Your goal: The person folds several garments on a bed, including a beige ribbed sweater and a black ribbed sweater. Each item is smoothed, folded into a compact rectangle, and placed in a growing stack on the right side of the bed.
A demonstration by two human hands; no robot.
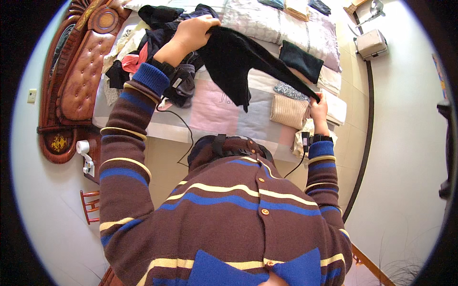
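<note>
Between my two raised hands a black garment is stretched over the bed. My left hand is closed on its upper left end. With its fingers pinched, my right hand holds the tip of a long, narrow part, and I cannot tell whether this is a sleeve or a leg. The wider part hangs down in the middle. Near my right hand lie a folded beige knit garment, a grey patterned one and a folded dark one.
A loose heap of clothes lies on the left of the bed, by the padded headboard. A patterned quilt covers the far side. Cables run from both wrists. A box-like case stands by the right wall.
</note>
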